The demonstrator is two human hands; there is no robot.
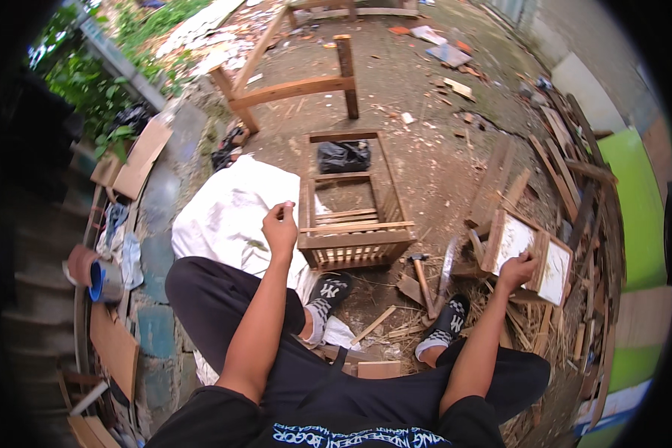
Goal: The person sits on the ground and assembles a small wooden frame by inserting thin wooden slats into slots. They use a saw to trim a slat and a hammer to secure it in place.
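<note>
My left hand [280, 230] is raised beside the near left corner of a slatted wooden crate [355, 241]. Its thumb and fingertips are pinched together; anything between them is too small to make out. Off to the right, my right hand [515, 272] reaches over a small wooden box [551, 297] with two white-bottomed compartments holding thin brownish bits. The fingers of this hand are curled together by the box's middle divider, and what they hold, if anything, is hidden. A hammer [423, 282] lies on the ground between crate and box, with a long metal blade [447, 266] beside it.
A black plastic bag [343, 156] rests in the crate's far end. White sacking [231, 213] spreads along its left. Beyond stands a bare wooden frame [291, 91]. Scrap boards [493, 179] and sticks crowd the right side; a blue-lined bucket [106, 282] is at left.
</note>
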